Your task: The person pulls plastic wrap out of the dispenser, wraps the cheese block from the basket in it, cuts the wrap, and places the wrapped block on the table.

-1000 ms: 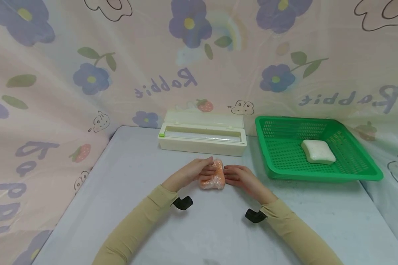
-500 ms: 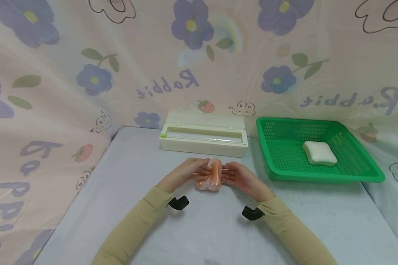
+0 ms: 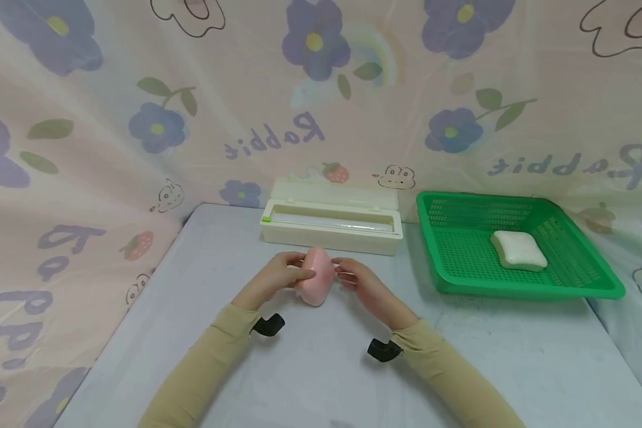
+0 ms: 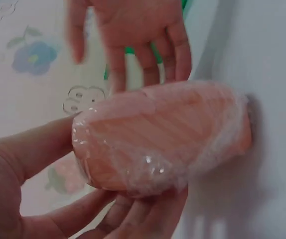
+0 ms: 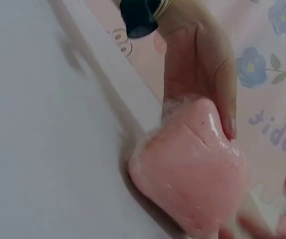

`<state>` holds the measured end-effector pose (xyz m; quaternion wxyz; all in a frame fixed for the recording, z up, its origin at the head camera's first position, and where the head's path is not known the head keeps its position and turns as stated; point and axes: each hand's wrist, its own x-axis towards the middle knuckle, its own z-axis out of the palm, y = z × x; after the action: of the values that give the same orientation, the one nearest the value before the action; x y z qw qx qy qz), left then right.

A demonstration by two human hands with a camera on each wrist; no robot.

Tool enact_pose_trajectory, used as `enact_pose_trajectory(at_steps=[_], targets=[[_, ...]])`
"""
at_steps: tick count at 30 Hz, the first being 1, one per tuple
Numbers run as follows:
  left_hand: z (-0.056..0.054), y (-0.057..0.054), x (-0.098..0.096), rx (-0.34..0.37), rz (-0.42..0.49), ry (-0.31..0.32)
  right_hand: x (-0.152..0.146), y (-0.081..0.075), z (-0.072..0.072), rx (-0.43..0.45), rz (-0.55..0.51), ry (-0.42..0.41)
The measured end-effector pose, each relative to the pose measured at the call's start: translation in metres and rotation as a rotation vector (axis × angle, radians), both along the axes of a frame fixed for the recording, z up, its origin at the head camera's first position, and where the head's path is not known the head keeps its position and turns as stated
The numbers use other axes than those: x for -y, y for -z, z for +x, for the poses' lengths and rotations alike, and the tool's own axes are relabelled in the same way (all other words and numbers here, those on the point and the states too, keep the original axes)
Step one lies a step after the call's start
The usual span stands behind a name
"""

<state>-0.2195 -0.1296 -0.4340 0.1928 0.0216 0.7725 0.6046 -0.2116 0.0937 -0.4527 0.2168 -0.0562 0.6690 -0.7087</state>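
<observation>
A pink bar of soap (image 3: 320,279), wrapped in clear cling film (image 4: 155,167), is tilted up over the table in the head view. My left hand (image 3: 271,280) grips its left end, thumb on one side and fingers on the other, as the left wrist view shows. Crinkled film gathers along the face turned to that camera, while the face in the right wrist view looks smooth and shiny. My right hand (image 3: 368,290) is at the soap's right side, fingers extended and loosely bent, fingertips close to its edge.
Behind the hands stands a cream cling film box (image 3: 331,239) with its lid raised and a roll inside. At the right, a green basket (image 3: 513,290) holds a white bar of soap (image 3: 519,249). A patterned curtain (image 3: 203,89) hangs behind the table (image 3: 321,368).
The soap has shifted left and been lifted and turned, so its smooth pink face now shows instead of the crinkled orange one. Both hands moved left; the right fingers are off the soap's side.
</observation>
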Motion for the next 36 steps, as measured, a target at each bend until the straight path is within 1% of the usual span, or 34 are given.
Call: enact_pose_trajectory(at_steps=[1, 3, 5, 6, 8, 11, 15, 16, 20, 24, 27, 31, 34, 36], targets=[[-0.002, 0.003, 0.004, 0.027, 0.030, -0.011, 0.003, 0.002, -0.001, 0.031, -0.015, 0.035], [-0.005, 0.010, 0.013, 0.067, 0.092, -0.019, 0.009, 0.007, -0.002, 0.096, -0.058, 0.074], [-0.006, 0.014, 0.021, 0.099, 0.134, -0.036, 0.014, 0.012, -0.003, 0.147, -0.092, 0.068], [-0.005, 0.015, 0.026, 0.112, 0.141, -0.041, 0.016, 0.015, -0.004, 0.174, -0.112, 0.056], [-0.004, 0.018, 0.035, 0.125, 0.126, -0.043, 0.019, 0.019, -0.005, 0.202, -0.152, 0.030], [-0.003, 0.021, 0.050, 0.146, 0.099, -0.065, 0.025, 0.022, -0.007, 0.215, -0.201, -0.002], [-0.003, 0.021, 0.070, 0.146, 0.092, -0.096, 0.039, 0.024, -0.013, 0.233, -0.281, -0.028], [-0.004, 0.021, 0.075, 0.139, 0.087, -0.098, 0.043, 0.024, -0.015, 0.236, -0.300, -0.032], [-0.007, 0.022, 0.096, 0.117, 0.049, -0.138, 0.064, 0.026, -0.023, 0.234, -0.357, -0.041], [-0.009, 0.021, 0.115, 0.099, 0.003, -0.207, 0.084, 0.026, -0.029, 0.226, -0.387, -0.075], [-0.010, 0.019, 0.129, 0.095, -0.008, -0.248, 0.098, 0.027, -0.033, 0.217, -0.419, -0.109], [-0.009, 0.017, 0.144, 0.054, -0.011, -0.262, 0.113, 0.029, -0.036, 0.223, -0.464, -0.128], [-0.007, 0.016, 0.150, 0.018, -0.019, -0.263, 0.123, 0.030, -0.037, 0.229, -0.486, -0.130], [-0.006, 0.016, 0.153, 0.009, -0.033, -0.268, 0.128, 0.030, -0.037, 0.230, -0.500, -0.130]])
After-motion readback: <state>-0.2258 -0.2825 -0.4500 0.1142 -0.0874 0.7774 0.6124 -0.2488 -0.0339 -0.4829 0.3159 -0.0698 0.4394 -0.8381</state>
